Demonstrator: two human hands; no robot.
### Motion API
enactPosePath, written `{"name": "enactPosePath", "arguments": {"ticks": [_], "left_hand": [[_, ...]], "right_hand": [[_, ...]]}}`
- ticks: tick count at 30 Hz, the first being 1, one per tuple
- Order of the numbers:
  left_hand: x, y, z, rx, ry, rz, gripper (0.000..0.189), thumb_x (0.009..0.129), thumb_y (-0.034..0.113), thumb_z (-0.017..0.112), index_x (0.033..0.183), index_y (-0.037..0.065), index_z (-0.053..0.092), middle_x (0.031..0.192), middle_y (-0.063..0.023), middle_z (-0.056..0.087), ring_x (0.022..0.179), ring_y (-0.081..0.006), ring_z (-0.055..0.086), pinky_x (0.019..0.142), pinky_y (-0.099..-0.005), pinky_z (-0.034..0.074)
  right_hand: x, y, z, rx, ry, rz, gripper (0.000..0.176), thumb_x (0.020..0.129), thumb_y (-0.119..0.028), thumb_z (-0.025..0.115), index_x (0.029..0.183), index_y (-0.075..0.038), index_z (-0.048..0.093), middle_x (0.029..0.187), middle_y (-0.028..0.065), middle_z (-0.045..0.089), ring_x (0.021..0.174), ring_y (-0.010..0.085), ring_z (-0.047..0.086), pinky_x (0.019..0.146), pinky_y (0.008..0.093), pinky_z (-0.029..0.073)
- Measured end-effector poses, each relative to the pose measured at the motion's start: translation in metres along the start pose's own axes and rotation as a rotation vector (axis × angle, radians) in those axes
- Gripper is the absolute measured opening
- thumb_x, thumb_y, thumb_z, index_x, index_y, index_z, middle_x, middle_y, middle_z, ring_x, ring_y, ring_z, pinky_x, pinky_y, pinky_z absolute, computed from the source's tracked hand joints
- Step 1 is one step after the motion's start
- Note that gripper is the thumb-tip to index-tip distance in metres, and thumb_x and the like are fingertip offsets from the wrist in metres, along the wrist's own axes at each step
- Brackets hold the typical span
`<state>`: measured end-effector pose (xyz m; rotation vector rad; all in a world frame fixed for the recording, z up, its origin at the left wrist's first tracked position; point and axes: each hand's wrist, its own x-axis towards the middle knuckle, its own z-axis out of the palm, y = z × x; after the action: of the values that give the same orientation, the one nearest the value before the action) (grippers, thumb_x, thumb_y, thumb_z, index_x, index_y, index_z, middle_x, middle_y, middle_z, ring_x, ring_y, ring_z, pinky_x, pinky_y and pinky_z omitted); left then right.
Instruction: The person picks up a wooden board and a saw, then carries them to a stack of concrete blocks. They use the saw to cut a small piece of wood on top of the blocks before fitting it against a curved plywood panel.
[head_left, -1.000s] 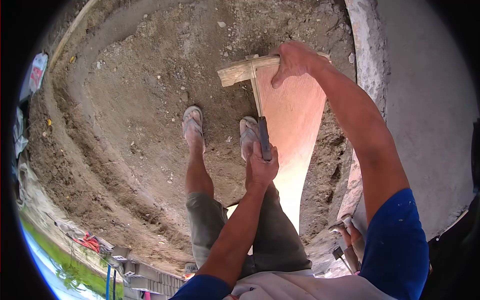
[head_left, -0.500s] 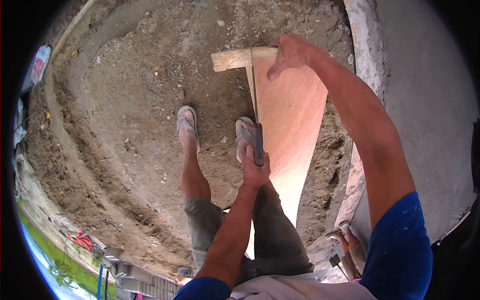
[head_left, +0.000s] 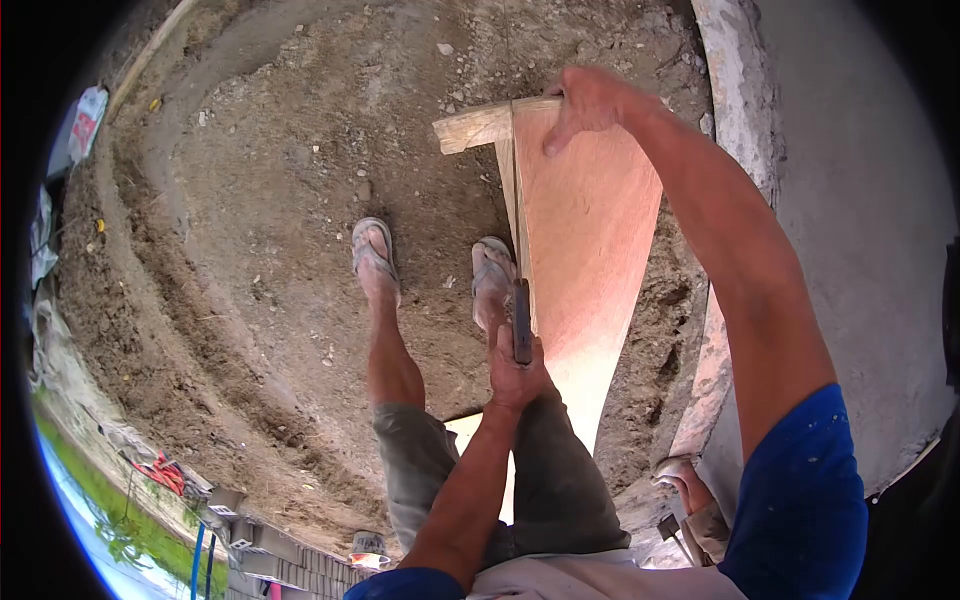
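My left hand (head_left: 585, 105) grips the far end of a reddish plywood sheet (head_left: 585, 220), where a short wood strip (head_left: 475, 127) lies across the sheet's edge and sticks out to the left. The dark handle of a handsaw (head_left: 521, 325) is in my right hand (head_left: 518, 370), which is closed around it near my knee. The saw's thin blade runs away from me, crossing the strip at the plywood's left edge. A brighter part of the plywood passes beside and behind my legs.
My sandalled feet (head_left: 375, 245) stand on dirt ground (head_left: 270, 200). A concrete edge (head_left: 740, 110) and grey slab (head_left: 860, 230) run along the right. Another person's foot (head_left: 680, 475) shows at lower right. Stacked blocks (head_left: 285, 560) and a bucket (head_left: 369, 547) are at the bottom left.
My right hand and the saw handle have moved back toward my body. My left hand still holds the plywood's far end. The other person's legs at lower right have shifted.
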<state>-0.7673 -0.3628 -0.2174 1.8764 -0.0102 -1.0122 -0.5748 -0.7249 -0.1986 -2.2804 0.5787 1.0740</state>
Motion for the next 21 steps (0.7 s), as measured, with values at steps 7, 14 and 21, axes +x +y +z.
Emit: {"name": "enactPosePath", "arguments": {"ticks": [7,14,21], "left_hand": [[0.043,0.016,0.008,0.051,0.079,0.105,0.016,0.084,0.009,0.065,0.094,0.004,0.053,0.082,-0.0128,0.057,0.073,-0.0272,0.057,0.065,-0.0397,0.048],[0.061,-0.005,0.031,-0.138,0.041,0.183,0.006,0.09,0.005,0.06,0.088,0.006,0.054,0.07,0.0014,0.055,0.062,-0.0075,0.053,0.055,-0.0248,0.043],[0.048,-0.015,0.011,-0.338,-0.086,0.039,0.004,0.088,0.002,0.059,0.086,0.004,0.056,0.074,0.0015,0.056,0.066,-0.0076,0.053,0.06,-0.0236,0.043]], "right_hand": [[0.001,0.008,0.009,0.002,0.026,-0.026,0.095,0.048,-0.041,0.094,0.124,0.006,0.06,0.106,0.0224,0.07,0.103,0.0337,0.066,0.094,0.0404,0.051],[-0.015,0.002,-0.004,-0.07,0.023,0.011,0.078,0.053,-0.046,0.09,0.115,-0.004,0.068,0.112,0.0149,0.069,0.108,0.0314,0.065,0.092,0.0412,0.051],[-0.03,-0.016,-0.009,-0.157,0.002,-0.033,0.068,0.053,-0.05,0.089,0.105,-0.011,0.074,0.107,0.0078,0.072,0.104,0.0275,0.067,0.086,0.0396,0.053]]}}
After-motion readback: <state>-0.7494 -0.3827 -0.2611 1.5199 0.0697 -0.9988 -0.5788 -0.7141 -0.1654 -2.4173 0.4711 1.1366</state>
